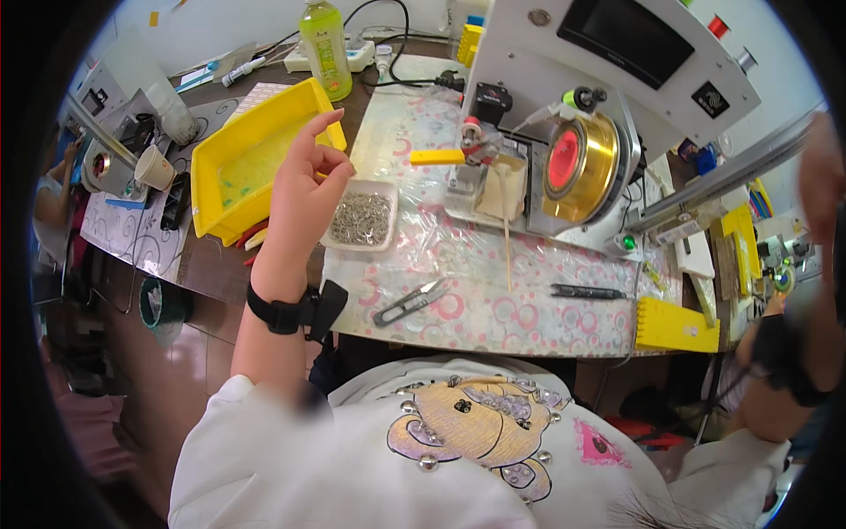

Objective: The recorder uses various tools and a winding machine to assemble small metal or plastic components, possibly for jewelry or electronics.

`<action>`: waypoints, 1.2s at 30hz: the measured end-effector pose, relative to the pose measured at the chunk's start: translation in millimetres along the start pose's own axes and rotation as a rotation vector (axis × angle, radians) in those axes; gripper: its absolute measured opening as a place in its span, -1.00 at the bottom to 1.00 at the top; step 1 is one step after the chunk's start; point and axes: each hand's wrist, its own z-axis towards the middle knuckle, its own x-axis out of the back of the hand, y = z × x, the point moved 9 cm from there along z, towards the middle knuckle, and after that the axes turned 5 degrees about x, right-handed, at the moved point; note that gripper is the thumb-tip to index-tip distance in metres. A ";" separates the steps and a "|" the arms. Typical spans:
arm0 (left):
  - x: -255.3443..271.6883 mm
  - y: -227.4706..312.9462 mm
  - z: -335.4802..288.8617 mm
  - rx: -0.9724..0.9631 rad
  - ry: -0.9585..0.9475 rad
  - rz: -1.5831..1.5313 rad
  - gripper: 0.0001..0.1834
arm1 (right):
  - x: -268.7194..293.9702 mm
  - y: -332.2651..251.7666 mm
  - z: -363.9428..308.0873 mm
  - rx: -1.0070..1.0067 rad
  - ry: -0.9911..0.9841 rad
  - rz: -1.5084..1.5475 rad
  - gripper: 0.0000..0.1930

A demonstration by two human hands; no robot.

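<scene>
My left hand [307,176] is raised over the near side of a yellow plastic bin [204,189]. Its index finger points out and the others bend loosely, with nothing visible in them. Beside it sits a white square dish [388,189] full of small silvery metal pieces [359,219]. My right hand [820,185] is up at the far right rim, smeared by motion, so its fingers cannot be made out. A benchtop machine [529,66] carries a gold spool [608,172] with a red centre. Thread snips [411,302] lie on the patterned table cover [493,322].
A black pen-like tool [588,291] and a yellow notched block [677,326] lie near the front edge. A thin wooden stick [507,238] extends from the machine's base. Behind the bin stands a bottle of yellow-green liquid [325,53]. A paper cup [154,167] is further left.
</scene>
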 end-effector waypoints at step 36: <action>-19.8 -38.5 7.9 0.405 -0.460 -1.147 -0.53 | -169.3 -56.5 222.6 -0.401 0.734 0.687 -0.92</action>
